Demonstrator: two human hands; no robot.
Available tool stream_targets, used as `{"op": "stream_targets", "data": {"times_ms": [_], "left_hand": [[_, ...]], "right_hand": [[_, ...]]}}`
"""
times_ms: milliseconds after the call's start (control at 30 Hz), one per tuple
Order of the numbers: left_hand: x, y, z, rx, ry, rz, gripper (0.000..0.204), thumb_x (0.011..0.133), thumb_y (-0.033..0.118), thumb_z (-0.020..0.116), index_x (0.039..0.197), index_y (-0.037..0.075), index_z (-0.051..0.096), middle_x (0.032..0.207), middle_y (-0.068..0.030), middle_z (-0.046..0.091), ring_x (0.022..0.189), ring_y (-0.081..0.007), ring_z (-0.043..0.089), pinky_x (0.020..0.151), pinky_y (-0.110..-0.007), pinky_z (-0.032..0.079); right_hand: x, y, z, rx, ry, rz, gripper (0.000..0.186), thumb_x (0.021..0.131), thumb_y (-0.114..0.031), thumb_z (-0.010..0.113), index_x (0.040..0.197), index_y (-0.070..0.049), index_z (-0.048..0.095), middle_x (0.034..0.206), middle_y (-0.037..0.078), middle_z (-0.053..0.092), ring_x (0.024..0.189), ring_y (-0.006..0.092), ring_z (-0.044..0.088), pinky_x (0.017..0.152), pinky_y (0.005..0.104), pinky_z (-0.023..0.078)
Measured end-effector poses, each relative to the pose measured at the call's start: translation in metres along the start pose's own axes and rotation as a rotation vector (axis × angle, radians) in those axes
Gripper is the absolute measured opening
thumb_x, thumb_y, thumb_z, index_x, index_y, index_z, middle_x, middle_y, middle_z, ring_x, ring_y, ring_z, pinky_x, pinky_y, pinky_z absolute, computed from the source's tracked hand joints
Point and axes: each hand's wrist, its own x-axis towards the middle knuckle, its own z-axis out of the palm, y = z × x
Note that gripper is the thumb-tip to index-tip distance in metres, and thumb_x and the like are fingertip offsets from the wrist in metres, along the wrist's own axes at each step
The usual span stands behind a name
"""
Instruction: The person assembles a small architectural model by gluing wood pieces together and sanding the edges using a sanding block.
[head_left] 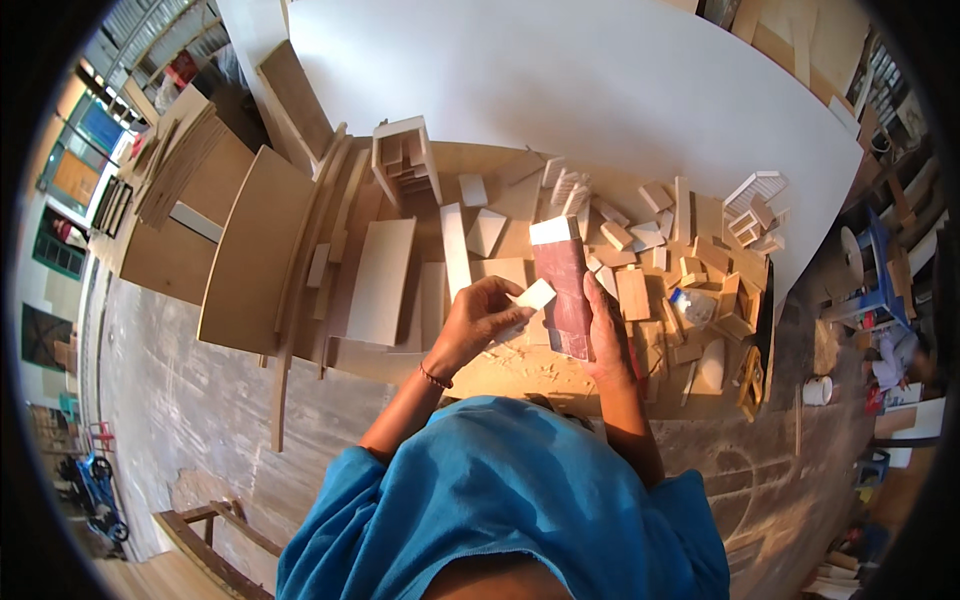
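My left hand (pixel 485 320) pinches a small pale wooden piece (pixel 534 296) between thumb and fingers, just left of a sanding block. My right hand (pixel 605 340) grips that long block (pixel 564 295), which is wrapped in dark red sandpaper and has a pale upper end, held upright over the workbench. Beneath and around them lie pale wood shavings (pixel 525 365), several loose blocks (pixel 632 294) and flat offcuts (pixel 485 232).
The workbench (pixel 470 383) holds long boards (pixel 250 250), a small wooden frame (pixel 400 165), stair-like pieces, a clear bag (pixel 692 308) and a yellow tool (pixel 749 385). A white panel (pixel 560 70) rises behind. A co-worker (pixel 890 360) crouches at far right near a white bucket (pixel 817 391).
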Motion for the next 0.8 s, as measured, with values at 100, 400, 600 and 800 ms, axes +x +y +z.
{"op": "stream_targets", "data": {"times_ms": [100,400,600,800], "left_hand": [[-0.008,-0.012,-0.033,0.192,-0.187,-0.067,0.025,0.088,0.022,0.058,0.092,-0.002,0.054,0.077,-0.0063,0.061,0.067,-0.0103,0.059,0.059,-0.023,0.047],[-0.020,-0.016,-0.068,0.166,-0.138,0.012,0.018,0.096,0.013,0.041,0.099,-0.001,0.052,0.072,-0.0022,0.053,0.065,-0.0077,0.049,0.061,-0.023,0.044],[-0.012,-0.030,-0.075,0.215,-0.218,0.292,0.031,0.096,0.023,0.041,0.108,-0.003,0.050,0.083,-0.0116,0.050,0.078,-0.0180,0.050,0.071,-0.030,0.041],[-0.013,-0.027,-0.079,0.464,-0.238,0.464,0.025,0.090,0.014,0.046,0.109,-0.002,0.048,0.083,-0.0153,0.043,0.079,-0.0309,0.045,0.074,-0.037,0.038]], "right_hand": [[0.000,0.032,0.030,-0.162,0.100,-0.088,0.037,0.091,-0.033,0.051,0.108,-0.001,0.058,0.093,0.003,0.061,0.082,0.0093,0.056,0.071,0.0231,0.046],[-0.004,0.051,0.088,-0.331,0.247,-0.221,0.035,0.092,-0.026,0.052,0.109,0.003,0.057,0.098,0.004,0.060,0.084,0.0100,0.055,0.075,0.0229,0.045],[-0.008,0.046,0.086,-0.734,0.254,-0.331,0.033,0.089,-0.024,0.056,0.111,0.000,0.059,0.096,0.013,0.060,0.087,0.0152,0.058,0.076,0.0265,0.045],[-0.010,0.063,0.091,-0.908,0.273,-0.423,0.035,0.087,-0.024,0.059,0.111,0.001,0.058,0.107,0.018,0.058,0.091,0.0241,0.061,0.073,0.0302,0.048]]}}
